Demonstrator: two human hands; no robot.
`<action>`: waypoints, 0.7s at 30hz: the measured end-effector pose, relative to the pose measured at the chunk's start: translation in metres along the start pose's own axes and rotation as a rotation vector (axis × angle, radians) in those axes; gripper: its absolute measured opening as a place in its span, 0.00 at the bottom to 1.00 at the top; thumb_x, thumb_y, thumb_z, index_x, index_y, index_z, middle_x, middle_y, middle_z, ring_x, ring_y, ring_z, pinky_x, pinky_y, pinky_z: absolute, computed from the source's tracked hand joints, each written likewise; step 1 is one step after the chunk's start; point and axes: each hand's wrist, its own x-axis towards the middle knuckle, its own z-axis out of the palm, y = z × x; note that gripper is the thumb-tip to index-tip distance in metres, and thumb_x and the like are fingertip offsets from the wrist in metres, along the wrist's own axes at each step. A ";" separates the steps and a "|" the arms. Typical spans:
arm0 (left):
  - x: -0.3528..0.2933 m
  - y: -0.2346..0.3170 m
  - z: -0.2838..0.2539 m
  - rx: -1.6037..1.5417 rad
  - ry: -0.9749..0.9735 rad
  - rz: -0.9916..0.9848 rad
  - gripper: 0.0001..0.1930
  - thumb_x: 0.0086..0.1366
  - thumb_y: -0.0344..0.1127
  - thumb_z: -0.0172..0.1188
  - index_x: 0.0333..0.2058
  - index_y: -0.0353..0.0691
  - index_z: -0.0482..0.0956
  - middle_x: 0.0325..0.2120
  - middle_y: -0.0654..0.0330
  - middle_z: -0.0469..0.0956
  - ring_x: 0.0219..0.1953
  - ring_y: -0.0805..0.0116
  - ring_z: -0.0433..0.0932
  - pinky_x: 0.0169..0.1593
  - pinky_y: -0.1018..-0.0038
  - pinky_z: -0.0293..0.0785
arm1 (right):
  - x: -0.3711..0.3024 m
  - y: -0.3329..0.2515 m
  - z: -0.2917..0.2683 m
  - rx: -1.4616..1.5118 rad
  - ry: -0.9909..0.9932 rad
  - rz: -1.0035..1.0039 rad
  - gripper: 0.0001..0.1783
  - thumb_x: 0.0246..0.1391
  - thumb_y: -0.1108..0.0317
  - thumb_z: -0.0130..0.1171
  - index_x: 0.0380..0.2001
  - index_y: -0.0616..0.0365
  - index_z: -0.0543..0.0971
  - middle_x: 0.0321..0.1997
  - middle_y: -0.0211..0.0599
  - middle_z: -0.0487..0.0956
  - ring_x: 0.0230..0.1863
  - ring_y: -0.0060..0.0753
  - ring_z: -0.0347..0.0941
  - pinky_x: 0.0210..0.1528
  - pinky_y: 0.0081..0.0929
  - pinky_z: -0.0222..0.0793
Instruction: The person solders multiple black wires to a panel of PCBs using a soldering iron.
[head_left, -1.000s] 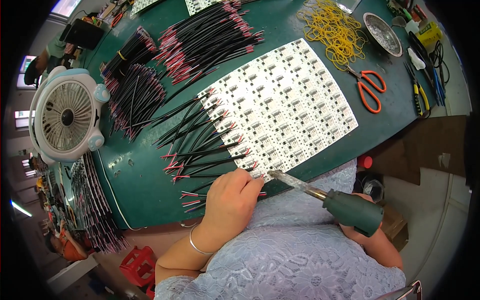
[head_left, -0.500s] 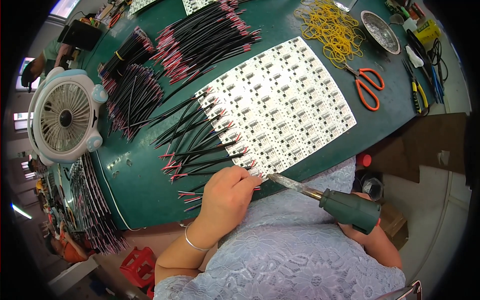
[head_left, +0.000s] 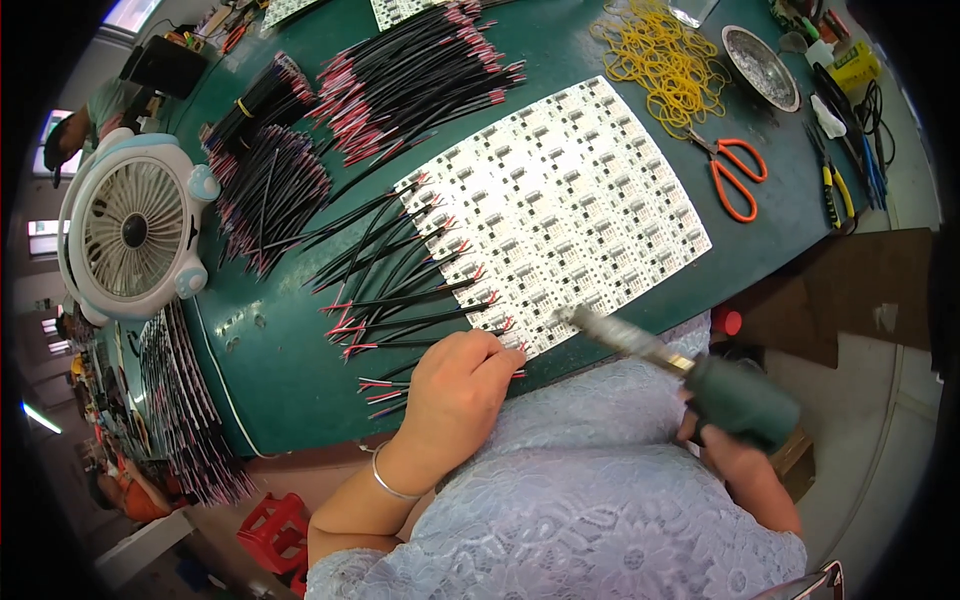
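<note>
- Green desk, white circuit sheet on top
- left hand: grip pinched on a red-tipped wire
- right hand: grip wrapped round a blurry soldering iron

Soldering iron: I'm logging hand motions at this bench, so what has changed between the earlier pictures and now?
The right hand has swung the soldering iron rightward, its tip shifting right and away from the wearer, farther from the left hand. Nothing was let go. The left hand stays by the board's near corner; board and fan look unmoved.
</note>
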 end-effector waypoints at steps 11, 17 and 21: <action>-0.023 -0.014 -0.055 -0.534 0.087 -0.278 0.10 0.58 0.36 0.62 0.37 0.39 0.82 0.22 0.61 0.75 0.23 0.73 0.71 0.26 0.77 0.67 | 0.170 0.025 0.013 1.046 0.349 0.094 0.23 0.57 0.66 0.48 0.54 0.62 0.62 0.49 0.49 0.72 0.34 0.39 0.77 0.52 0.41 0.68; -0.045 -0.081 -0.184 0.100 1.263 -0.632 0.14 0.69 0.36 0.47 0.39 0.34 0.79 0.22 0.70 0.71 0.21 0.83 0.64 0.24 0.85 0.58 | 0.173 0.023 0.028 0.916 0.496 0.095 0.24 0.57 0.68 0.45 0.55 0.64 0.58 0.50 0.50 0.70 0.30 0.34 0.75 0.53 0.45 0.67; 0.067 -0.076 -0.158 -0.031 0.800 -0.212 0.10 0.65 0.31 0.52 0.42 0.34 0.78 0.37 0.57 0.79 0.38 0.70 0.77 0.43 0.75 0.72 | 0.172 0.026 0.027 0.941 0.521 0.092 0.21 0.56 0.66 0.47 0.51 0.64 0.61 0.50 0.51 0.70 0.27 0.32 0.74 0.52 0.45 0.68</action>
